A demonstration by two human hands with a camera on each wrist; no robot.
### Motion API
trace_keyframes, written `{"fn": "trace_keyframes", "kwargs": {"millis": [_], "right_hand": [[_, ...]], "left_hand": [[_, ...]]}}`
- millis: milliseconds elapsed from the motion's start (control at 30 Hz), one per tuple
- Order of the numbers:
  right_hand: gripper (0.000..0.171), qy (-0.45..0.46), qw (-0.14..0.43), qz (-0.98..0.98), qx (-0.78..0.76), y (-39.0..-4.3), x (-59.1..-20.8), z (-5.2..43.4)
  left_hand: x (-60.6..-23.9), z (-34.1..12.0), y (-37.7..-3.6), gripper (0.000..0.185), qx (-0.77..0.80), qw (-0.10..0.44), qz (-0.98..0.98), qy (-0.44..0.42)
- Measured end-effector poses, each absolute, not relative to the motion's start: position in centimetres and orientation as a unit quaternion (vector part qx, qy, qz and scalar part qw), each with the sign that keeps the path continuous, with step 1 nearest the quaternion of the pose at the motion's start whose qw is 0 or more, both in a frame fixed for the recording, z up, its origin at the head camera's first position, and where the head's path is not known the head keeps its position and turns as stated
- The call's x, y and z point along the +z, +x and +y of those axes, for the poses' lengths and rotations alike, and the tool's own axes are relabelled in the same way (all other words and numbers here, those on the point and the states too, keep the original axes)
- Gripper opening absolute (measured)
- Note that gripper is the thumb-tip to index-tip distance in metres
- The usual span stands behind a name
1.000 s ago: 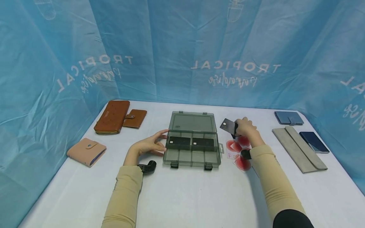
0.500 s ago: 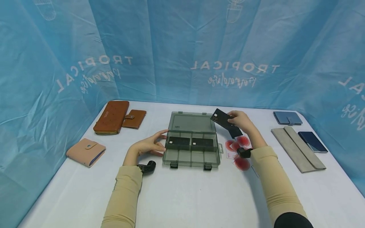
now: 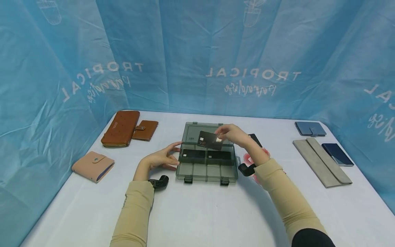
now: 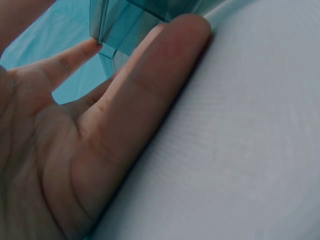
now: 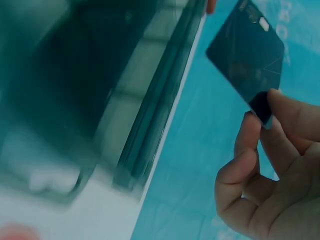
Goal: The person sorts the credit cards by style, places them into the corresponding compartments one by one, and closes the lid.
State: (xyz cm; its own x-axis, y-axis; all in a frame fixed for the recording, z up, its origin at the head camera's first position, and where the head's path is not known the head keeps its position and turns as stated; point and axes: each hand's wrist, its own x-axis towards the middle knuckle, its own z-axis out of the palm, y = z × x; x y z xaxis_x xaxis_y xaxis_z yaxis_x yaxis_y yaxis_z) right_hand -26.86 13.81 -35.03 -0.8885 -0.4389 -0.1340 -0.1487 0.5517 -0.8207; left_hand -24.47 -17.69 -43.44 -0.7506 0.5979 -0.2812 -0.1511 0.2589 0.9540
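Over the open organizer box [image 3: 207, 161], the right hand [image 3: 229, 134] pinches a black card [image 3: 210, 140] by one corner; thin, stiff, probably slick. Left hand [image 3: 160, 159] rests flat-fingered against the box.

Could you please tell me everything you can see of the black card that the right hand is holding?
The black card is a thin, flat rectangle that looks like plastic, dark and slightly glossy, with a small pale patch and reddish "VIP" lettering near its left end. The right hand pinches it by its right end between thumb and fingers. It is held in the air, slightly tilted, over the open grey plastic box, in front of the raised lid and above the two black cards lying in the back compartments. Nothing else touches it.
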Motion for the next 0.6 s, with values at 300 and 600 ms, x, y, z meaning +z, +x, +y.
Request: {"fn": "trace_keyframes", "kwargs": {"millis": [300, 600], "right_hand": [[0.028, -0.215, 0.179, 0.907, -0.315, -26.4, -35.5, 9.6], [0.027, -0.242, 0.190, 0.913, -0.269, -25.7, -35.7, 7.7]], "left_hand": [[-43.6, -17.6, -24.5, 0.093, 0.594, 0.315, 0.726, 0.146], [-43.5, -17.6, -24.5, 0.092, 0.595, 0.317, 0.723, 0.149]]}}
